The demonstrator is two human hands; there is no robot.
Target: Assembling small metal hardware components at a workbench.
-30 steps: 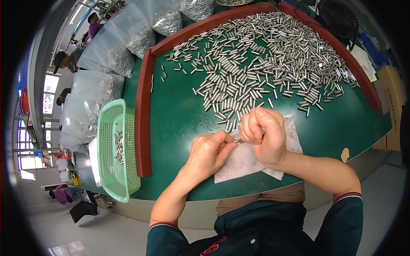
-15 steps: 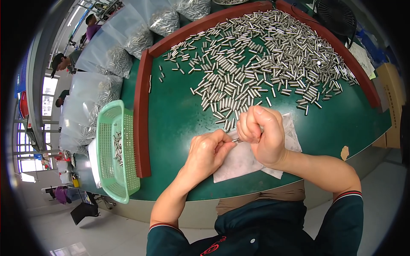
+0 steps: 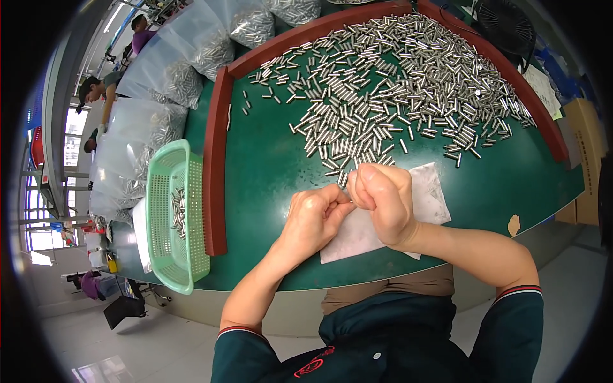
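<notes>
My left hand is closed in a pinch, thumb against forefinger, on a small metal pin that its fingers now almost wholly hide. Pressed up to those fingertips is my right hand, curled into a fist with the thumb on top; what is inside it is hidden. Both hands are over a stained white cloth at the near side of the green table. Just beyond them spreads a big heap of short, shiny metal pins, some lying almost against the right hand's knuckles.
Dark red rails border the pins at left and back. Left of them stands a green plastic basket with some pins inside. Clear bags of pins line the far left. A black fan and a cardboard box are at right.
My right fist has shifted slightly left and closer to my left fingertips. The pin that showed between the hands is now mostly covered. The view has moved a little.
</notes>
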